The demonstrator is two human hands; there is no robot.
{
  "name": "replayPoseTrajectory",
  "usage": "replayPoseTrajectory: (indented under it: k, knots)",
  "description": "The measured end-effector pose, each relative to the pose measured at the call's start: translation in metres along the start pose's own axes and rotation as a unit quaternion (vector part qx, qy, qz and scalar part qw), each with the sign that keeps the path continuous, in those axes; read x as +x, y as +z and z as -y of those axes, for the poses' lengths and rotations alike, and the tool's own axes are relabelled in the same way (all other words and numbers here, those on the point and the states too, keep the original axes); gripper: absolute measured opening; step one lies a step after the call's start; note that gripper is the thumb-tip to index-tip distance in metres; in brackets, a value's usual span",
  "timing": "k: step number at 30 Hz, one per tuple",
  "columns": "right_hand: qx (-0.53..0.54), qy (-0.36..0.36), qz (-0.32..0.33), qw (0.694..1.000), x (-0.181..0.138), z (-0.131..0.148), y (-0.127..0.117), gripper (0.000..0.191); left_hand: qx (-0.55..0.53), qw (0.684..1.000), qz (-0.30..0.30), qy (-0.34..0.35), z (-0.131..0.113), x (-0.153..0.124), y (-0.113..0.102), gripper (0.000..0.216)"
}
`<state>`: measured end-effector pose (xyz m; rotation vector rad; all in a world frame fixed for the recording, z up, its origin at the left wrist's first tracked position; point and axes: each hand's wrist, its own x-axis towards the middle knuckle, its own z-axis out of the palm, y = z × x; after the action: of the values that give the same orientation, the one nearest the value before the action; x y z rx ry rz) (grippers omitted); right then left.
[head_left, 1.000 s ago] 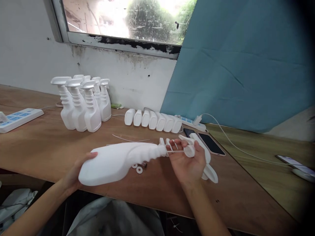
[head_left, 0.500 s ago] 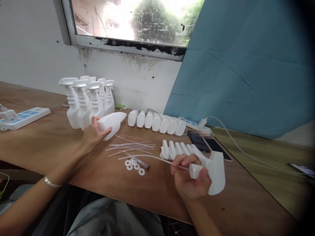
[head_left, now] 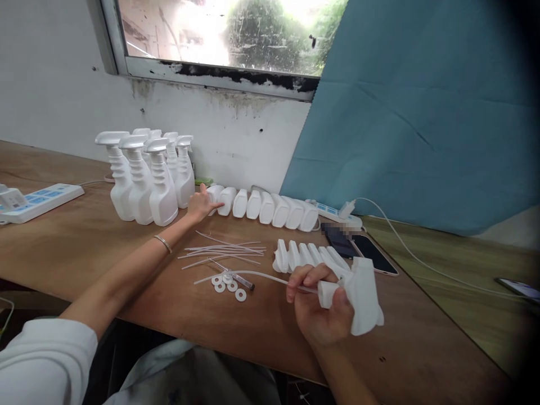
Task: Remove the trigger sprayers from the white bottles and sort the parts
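My right hand (head_left: 321, 318) is closed around a white trigger spray head (head_left: 365, 301), fingers pinching its thin dip tube (head_left: 261, 275), which trails left over the wooden table (head_left: 76, 247). My left hand (head_left: 201, 207) reaches far forward with fingers stretched. It touches the leftmost white bottle (head_left: 216, 193) of a row of capless bottles (head_left: 274, 209) lying on their sides. A row of spare trigger heads (head_left: 306, 256) lies just beyond my right hand.
Several finished spray bottles (head_left: 143, 180) stand at the back left. Loose tubes (head_left: 223, 250), white washers (head_left: 230, 287), two power strips (head_left: 37, 201) (head_left: 337, 215), phones (head_left: 371, 253) (head_left: 518, 288) and a charging cable (head_left: 405, 247) lie on the table. A blue cloth (head_left: 422, 124) hangs at the right.
My left hand carried the white bottle from the table front to the back and laid it at the left end of the lying row. My right hand kept the trigger head.
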<state>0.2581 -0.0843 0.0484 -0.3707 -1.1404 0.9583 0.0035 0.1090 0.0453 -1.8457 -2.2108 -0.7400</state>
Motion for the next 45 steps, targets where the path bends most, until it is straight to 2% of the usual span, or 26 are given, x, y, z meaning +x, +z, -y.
replayPoseTrajectory:
  k: [6, 13, 17, 25, 28, 30, 33, 35, 36, 38, 39, 40, 42, 43, 45]
  knots:
    - [0.012, 0.006, 0.012, 1.000, 0.000, 0.001, 0.002, 0.030, 0.003, 1.000, 0.010, -0.011, -0.007, 0.004, 0.012, 0.093]
    - [0.006, 0.018, -0.003, 1.000, -0.001, 0.000, 0.001, 0.030, -0.011, 1.000, 0.019, -0.012, -0.008, 0.008, 0.021, 0.093]
    - [0.011, 0.028, -0.010, 0.999, 0.000, 0.001, 0.002, 0.030, -0.047, 0.998, 0.034, -0.013, -0.009, 0.007, 0.024, 0.088]
    - [0.005, 0.033, -0.001, 0.999, 0.000, -0.001, 0.000, 0.028, -0.113, 0.994, 0.004, 0.006, -0.010, 0.007, 0.037, 0.077]
    - [0.019, 0.045, 0.000, 0.999, 0.001, -0.002, 0.000, 0.018, -0.112, 0.993, -0.027, 0.020, -0.010, 0.005, 0.041, 0.076]
    - [0.034, 0.084, -0.002, 0.996, 0.003, -0.003, 0.000, 0.015, -0.107, 0.991, -0.073, 0.033, -0.010, 0.003, 0.038, 0.076]
    - [0.061, 0.168, -0.006, 0.984, 0.007, -0.004, 0.001, 0.018, -0.127, 0.978, -0.146, 0.072, -0.014, -0.005, 0.021, 0.074]
    - [0.081, 0.220, -0.012, 0.972, 0.012, -0.005, 0.004, 0.018, -0.173, 0.965, -0.157, 0.118, -0.019, -0.016, 0.002, 0.068]
    - [0.089, 0.247, -0.015, 0.965, 0.015, -0.005, 0.006, 0.020, -0.208, 0.957, -0.138, 0.148, -0.023, -0.023, -0.008, 0.062]
    - [0.101, 0.308, -0.008, 0.946, 0.022, -0.007, 0.012, 0.026, -0.309, 0.928, -0.034, 0.205, -0.031, -0.041, -0.029, 0.049]
    - [0.105, 0.343, 0.006, 0.933, 0.026, -0.009, 0.015, 0.028, -0.375, 0.900, 0.050, 0.217, -0.035, -0.052, -0.038, 0.045]
    - [0.108, 0.377, 0.028, 0.920, 0.030, -0.012, 0.018, 0.030, -0.441, 0.858, 0.143, 0.222, -0.039, -0.062, -0.046, 0.044]
    - [0.110, 0.433, 0.091, 0.890, 0.038, -0.021, 0.024, 0.033, -0.545, 0.762, 0.278, 0.212, -0.044, -0.082, -0.055, 0.044]
    - [0.107, 0.453, 0.127, 0.876, 0.041, -0.027, 0.026, 0.035, -0.580, 0.724, 0.318, 0.197, -0.045, -0.089, -0.056, 0.044]
    - [0.088, 0.477, 0.195, 0.853, 0.043, -0.040, 0.027, 0.039, -0.618, 0.685, 0.354, 0.157, -0.044, -0.100, -0.053, 0.046]
